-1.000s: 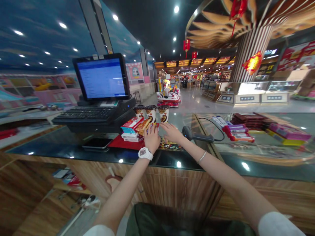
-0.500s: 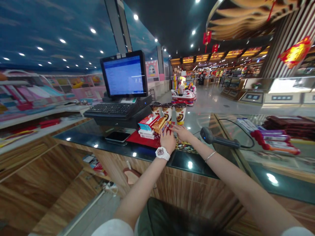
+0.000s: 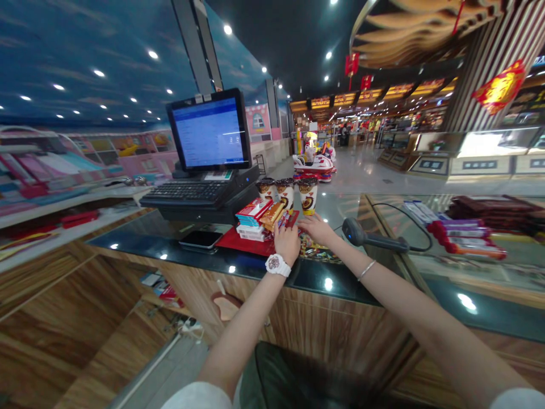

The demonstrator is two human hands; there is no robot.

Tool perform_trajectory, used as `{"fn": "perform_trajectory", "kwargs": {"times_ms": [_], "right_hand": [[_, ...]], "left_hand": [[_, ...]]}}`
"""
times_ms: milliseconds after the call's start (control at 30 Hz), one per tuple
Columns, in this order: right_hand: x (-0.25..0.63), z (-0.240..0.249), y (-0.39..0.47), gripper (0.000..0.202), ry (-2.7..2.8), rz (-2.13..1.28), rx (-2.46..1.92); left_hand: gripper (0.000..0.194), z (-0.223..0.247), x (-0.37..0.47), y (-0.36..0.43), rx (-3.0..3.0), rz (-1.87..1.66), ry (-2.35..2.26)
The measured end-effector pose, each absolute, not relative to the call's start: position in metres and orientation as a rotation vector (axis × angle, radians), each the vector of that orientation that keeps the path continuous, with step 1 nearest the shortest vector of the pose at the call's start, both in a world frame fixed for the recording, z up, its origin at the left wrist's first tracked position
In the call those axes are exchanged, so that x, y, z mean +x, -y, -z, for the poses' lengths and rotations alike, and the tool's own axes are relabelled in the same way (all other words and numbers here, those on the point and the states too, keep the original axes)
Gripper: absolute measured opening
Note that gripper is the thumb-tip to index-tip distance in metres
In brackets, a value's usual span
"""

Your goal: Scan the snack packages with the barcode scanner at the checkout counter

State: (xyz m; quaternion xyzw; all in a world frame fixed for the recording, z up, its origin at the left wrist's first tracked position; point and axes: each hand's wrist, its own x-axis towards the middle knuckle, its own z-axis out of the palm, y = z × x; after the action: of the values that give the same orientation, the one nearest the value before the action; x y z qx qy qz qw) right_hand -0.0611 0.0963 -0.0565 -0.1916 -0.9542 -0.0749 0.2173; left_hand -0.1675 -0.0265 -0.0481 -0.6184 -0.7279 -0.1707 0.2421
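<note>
My left hand (image 3: 286,244), with a white watch on its wrist, rests its spread fingers against the near edge of some red-wrapped snack packets (image 3: 291,218). Close beside it, my right hand (image 3: 317,229) reaches in from the right with fingers stretched out, just in front of a lidded paper cup (image 3: 307,197); no object shows in it. Left of my hands, a gold-orange snack packet (image 3: 273,216) leans by a stack of red, blue and white boxes (image 3: 252,220) on a red sheet (image 3: 232,241). Two more such cups (image 3: 285,193) stand behind the packets.
A monitor (image 3: 208,130) and keyboard (image 3: 183,193) stand at the left, with a phone (image 3: 201,240) in front. To the right, a barcode scanner (image 3: 374,237) lies with its cable on the glass counter (image 3: 336,207). Purple and red packets (image 3: 464,236) lie further right.
The whole view has shifted slightly. My right hand's fingers have drawn a little away from my left hand and the packets. The left hand stays at the packets; the cups and boxes look unmoved.
</note>
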Motion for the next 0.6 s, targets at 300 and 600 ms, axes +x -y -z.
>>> {"fn": "perform_trajectory", "kwargs": {"times_ms": [300,600], "right_hand": [[-0.029,0.029,-0.089,0.022,2.428,0.369,-0.493],[0.033,0.014,-0.093,0.026,2.286,0.428,-0.519]], "left_hand": [[0.024,0.029,-0.164,0.026,-1.706,0.595,1.838],[0.030,0.005,-0.144,0.003,-1.876,0.640,1.557]]}}
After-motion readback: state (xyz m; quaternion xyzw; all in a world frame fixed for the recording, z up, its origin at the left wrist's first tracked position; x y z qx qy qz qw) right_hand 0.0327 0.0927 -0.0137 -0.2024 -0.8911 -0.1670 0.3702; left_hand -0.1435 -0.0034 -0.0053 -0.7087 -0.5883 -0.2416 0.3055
